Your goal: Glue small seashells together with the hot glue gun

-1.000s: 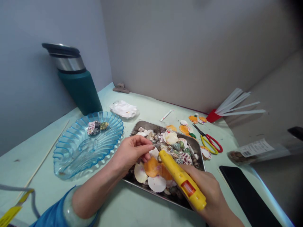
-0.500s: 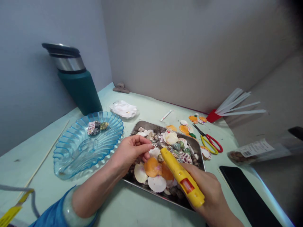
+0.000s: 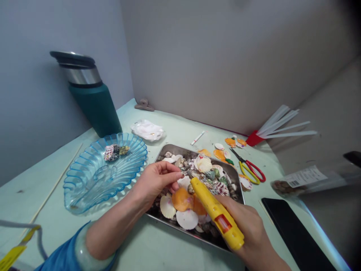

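My right hand (image 3: 248, 226) is wrapped round a yellow glue gun (image 3: 213, 207), its nozzle pointing up and left over a metal tray (image 3: 172, 223) of seashells. Thumb and fingers of my left hand (image 3: 160, 178) are pinched together just left of the nozzle tip. Whatever lies between those fingertips is too small to make out. Below both hands, an orange scallop shell (image 3: 182, 199) and a white scallop shell (image 3: 187, 219) lie at the tray's near side. A cream scallop shell (image 3: 204, 165) rests among smaller shells farther back.
A blue shell-shaped dish (image 3: 84, 184) holds a few joined shells at left, with a teal bottle (image 3: 94, 107) behind it. Pliers (image 3: 249, 171) with red and yellow handles lie right of the tray. Glue sticks (image 3: 279, 120) stand in a red cup. A black phone-like slab (image 3: 293, 229) lies at right.
The glue gun's tip has shifted very slightly left. Both hands otherwise stay in nearly the same place, and the shells have not moved.
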Demonstrator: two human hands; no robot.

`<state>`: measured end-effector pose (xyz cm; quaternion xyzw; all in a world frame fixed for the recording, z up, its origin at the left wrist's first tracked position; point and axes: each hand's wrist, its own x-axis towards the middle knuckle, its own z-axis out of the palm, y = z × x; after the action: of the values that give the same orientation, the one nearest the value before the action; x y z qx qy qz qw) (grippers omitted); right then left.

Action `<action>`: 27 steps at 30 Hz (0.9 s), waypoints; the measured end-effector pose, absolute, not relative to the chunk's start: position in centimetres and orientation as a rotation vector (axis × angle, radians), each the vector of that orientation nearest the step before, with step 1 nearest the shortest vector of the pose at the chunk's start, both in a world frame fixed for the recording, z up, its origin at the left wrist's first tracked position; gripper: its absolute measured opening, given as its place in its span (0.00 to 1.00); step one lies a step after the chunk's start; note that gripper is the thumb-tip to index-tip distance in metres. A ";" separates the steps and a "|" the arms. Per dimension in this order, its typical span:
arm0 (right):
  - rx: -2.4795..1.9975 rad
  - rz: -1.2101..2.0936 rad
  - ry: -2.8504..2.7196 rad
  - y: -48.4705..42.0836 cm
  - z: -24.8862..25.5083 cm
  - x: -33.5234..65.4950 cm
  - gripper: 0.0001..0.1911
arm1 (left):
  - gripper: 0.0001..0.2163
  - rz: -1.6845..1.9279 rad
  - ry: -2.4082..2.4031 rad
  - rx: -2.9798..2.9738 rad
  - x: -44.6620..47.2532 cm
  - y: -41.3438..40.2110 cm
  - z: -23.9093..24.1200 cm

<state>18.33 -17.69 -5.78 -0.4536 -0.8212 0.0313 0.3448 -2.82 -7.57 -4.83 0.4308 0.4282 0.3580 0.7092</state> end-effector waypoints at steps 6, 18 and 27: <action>-1.180 0.102 -2.121 -17.8 -5.8 18.4 0.12 | 0.09 0.794 0.946 0.977 -2.9 -7.7 -4.8; -1.183 0.160 -2.120 -17.8 -5.7 18.3 0.11 | 0.07 0.792 0.996 1.052 -2.6 -7.9 -4.1; -1.297 0.145 -2.060 -18.0 -6.0 18.5 0.12 | 0.07 0.800 1.022 1.087 -2.5 -8.1 -3.9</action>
<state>18.51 -18.04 -6.02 -0.4993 -0.7931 0.0560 0.3444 -2.47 -8.11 -3.93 0.4810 0.4523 0.3538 0.6625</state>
